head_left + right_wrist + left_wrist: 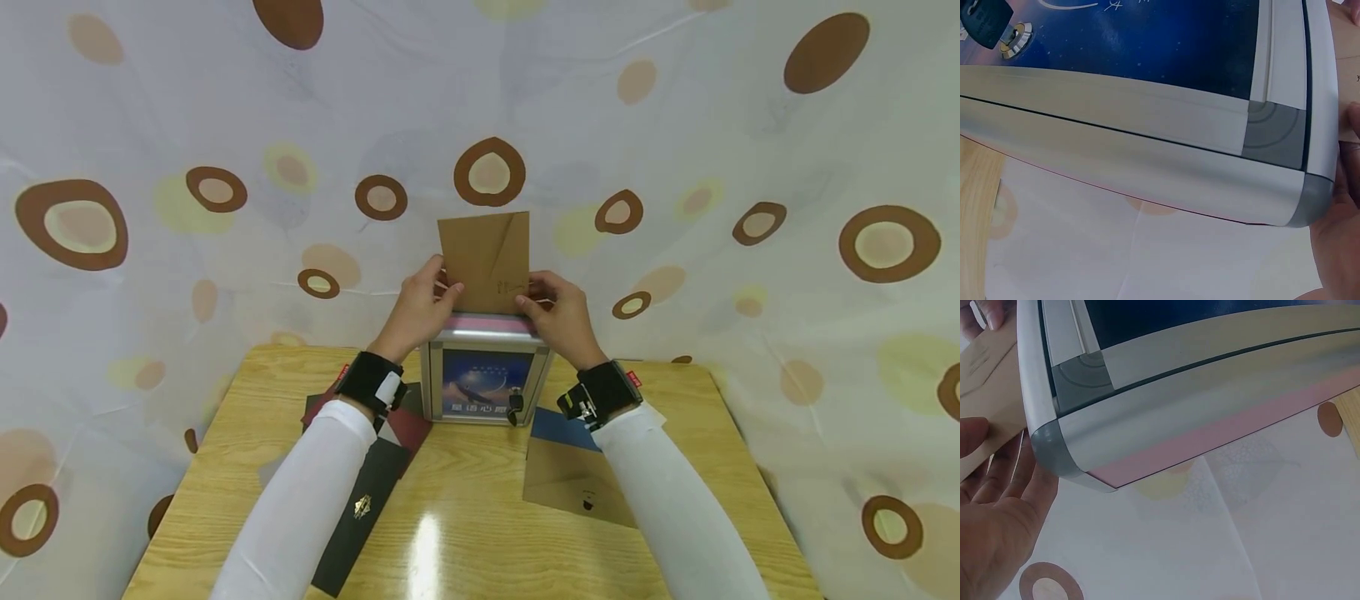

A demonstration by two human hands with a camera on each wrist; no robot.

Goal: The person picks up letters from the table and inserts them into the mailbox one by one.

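Note:
A brown kraft paper envelope (483, 258) stands upright on top of a small metal-framed box (487, 337), its lower edge at the box's pink-topped lid. My left hand (422, 302) pinches its left edge, thumb in front and fingers behind. On the other side my right hand (561, 315) pinches the lower right edge the same way. The box has a blue poster (483, 371) on its front and a black key (986, 22) in its lock. In the left wrist view the envelope (994, 375) shows beyond the box's corner. What lies under its lower edge is hidden.
A black envelope (356, 517) with a gold emblem and a dark red one (408, 427) lie to the left on the wooden table (472, 517). To the right lies a kraft envelope (570, 479) with a blue band, partly under my right arm. A patterned curtain (420, 108) hangs close behind the box.

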